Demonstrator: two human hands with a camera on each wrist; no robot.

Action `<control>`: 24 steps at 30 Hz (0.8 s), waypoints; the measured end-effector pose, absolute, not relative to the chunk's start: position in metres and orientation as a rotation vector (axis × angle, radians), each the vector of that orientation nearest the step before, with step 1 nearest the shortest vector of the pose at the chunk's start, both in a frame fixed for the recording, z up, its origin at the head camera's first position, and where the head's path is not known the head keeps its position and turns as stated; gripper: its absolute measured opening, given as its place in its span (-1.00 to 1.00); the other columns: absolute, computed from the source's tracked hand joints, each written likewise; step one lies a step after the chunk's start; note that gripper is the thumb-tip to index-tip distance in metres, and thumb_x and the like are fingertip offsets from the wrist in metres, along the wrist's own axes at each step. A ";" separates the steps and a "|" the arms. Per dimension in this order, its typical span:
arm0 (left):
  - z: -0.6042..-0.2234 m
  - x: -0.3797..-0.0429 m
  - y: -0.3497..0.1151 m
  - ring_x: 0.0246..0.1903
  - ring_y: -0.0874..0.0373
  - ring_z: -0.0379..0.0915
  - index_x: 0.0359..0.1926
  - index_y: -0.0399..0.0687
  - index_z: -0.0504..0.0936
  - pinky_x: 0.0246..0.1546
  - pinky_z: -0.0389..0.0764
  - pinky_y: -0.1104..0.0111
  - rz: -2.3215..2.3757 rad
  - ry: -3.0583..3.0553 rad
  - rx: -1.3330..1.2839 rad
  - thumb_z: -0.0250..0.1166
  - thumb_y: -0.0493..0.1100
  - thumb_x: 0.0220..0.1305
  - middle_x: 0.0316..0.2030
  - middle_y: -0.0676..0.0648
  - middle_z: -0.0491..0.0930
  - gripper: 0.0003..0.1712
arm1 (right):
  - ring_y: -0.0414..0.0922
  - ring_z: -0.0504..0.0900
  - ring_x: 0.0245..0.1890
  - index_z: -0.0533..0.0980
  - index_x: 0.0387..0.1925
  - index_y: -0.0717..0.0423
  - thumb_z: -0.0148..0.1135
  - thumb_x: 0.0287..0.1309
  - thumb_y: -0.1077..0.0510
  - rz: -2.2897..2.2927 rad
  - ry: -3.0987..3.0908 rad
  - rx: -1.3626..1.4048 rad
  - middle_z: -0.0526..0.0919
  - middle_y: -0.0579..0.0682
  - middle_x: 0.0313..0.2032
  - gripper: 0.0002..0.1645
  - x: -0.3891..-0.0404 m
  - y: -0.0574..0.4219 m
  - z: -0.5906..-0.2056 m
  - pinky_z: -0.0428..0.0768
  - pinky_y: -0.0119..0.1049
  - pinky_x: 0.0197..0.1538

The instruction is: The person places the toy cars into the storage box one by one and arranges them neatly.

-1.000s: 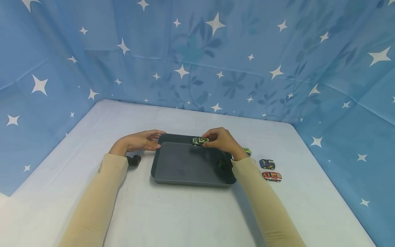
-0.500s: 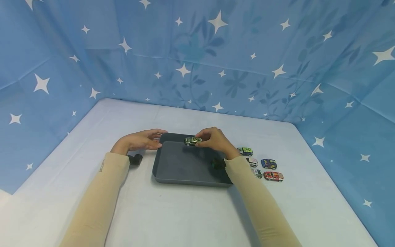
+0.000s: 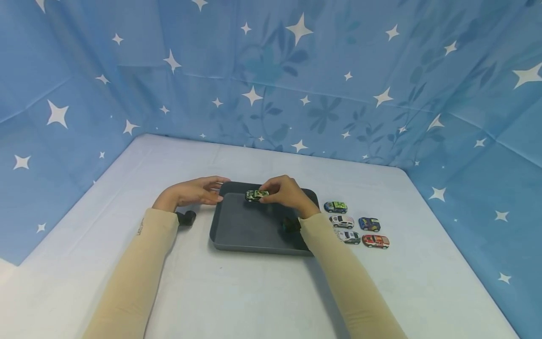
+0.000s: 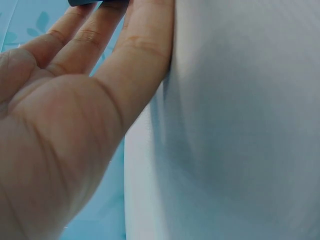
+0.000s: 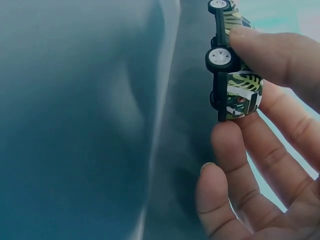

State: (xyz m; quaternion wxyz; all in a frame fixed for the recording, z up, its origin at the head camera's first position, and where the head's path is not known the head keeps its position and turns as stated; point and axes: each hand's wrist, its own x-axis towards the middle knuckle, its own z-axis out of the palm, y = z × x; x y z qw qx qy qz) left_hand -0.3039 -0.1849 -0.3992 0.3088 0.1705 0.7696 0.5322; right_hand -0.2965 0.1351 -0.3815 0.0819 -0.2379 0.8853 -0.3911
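Note:
In the head view my right hand (image 3: pixel 285 190) pinches a camouflage-patterned toy car (image 3: pixel 254 196) over the back left part of a grey tray (image 3: pixel 262 251). Seen from the right wrist, the thumb lies on the side of the toy car (image 5: pixel 242 95), whose white-hubbed wheels show; it is held above the tray floor. My left hand (image 3: pixel 190 192) rests against the tray's back left corner, fingers and thumb extended. Only a dark bit of tray edge (image 4: pixel 82 2) shows past the left hand (image 4: pixel 75 110) in the left wrist view.
Several toy cars stand right of the tray: a green-and-blue one (image 3: pixel 336 207), two white ones, including a nearer white car (image 3: pixel 349 236), a dark blue one (image 3: pixel 370 224) and a red one (image 3: pixel 375 241). A blue star-patterned curtain (image 3: pixel 271 117) borders the white table (image 3: pixel 237 292).
My right hand has carried the camouflage toy car leftward over the tray, uncovering the white cars and the tray's right rim. My left hand stays at the tray corner.

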 end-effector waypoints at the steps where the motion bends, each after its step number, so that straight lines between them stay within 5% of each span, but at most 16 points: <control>1: -0.399 -0.304 -0.185 0.63 -0.39 -0.05 0.74 -0.20 -0.04 0.55 0.28 -0.12 1.406 2.035 0.448 0.28 -0.33 0.54 0.68 -0.47 -0.17 -0.05 | -0.05 0.74 -0.13 0.78 0.03 0.23 0.59 0.25 0.25 -1.163 2.646 -0.707 0.82 0.10 -0.07 -0.67 -0.297 0.134 -0.382 0.72 -0.07 0.04; 24: -0.400 -0.306 -0.184 0.62 -0.39 0.01 0.75 -0.17 -0.05 0.56 0.25 -0.15 1.400 2.034 0.438 0.27 -0.33 0.55 0.68 -0.46 -0.18 -0.04 | 0.03 0.79 0.01 0.78 0.05 0.22 0.60 0.26 0.23 -1.087 2.697 -0.677 0.84 0.10 -0.02 -0.66 -0.294 0.094 -0.390 0.74 -0.10 0.10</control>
